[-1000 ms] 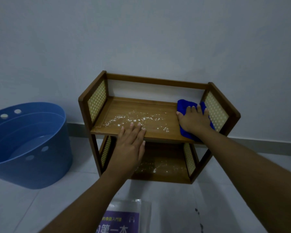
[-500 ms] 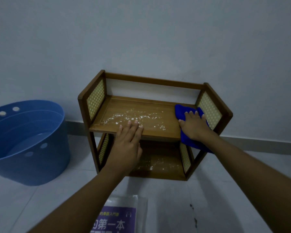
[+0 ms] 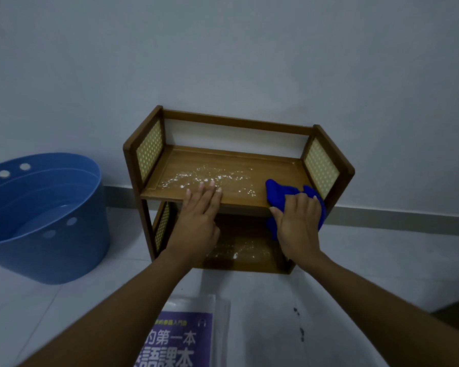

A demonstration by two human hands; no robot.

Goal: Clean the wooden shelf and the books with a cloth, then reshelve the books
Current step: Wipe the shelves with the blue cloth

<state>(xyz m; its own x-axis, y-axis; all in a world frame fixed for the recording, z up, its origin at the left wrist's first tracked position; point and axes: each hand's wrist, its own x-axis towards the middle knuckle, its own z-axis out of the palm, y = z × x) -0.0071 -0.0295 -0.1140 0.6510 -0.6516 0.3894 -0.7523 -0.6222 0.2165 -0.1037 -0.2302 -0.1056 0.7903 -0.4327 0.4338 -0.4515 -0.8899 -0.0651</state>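
Note:
A small two-tier wooden shelf [image 3: 236,123] with woven side panels stands on the floor against the wall. White dust specks cover the middle of its top board and part of the lower board. My right hand [image 3: 297,223] grips a blue cloth [image 3: 278,192] at the front right edge of the top board, and the cloth hangs over that edge. My left hand [image 3: 199,215] lies flat, fingers together, on the front edge of the top board left of centre. A purple-covered book [image 3: 180,337] in clear wrap lies on the floor in front of the shelf.
A large blue plastic tub [image 3: 37,215] holding some water stands on the tiled floor left of the shelf. A grey skirting strip runs along the wall's base. A few dark spots mark the tile right of the book.
My right hand has dragged the blue cloth from the back right corner of the top board forward to its front edge. My left hand has stayed on the front edge.

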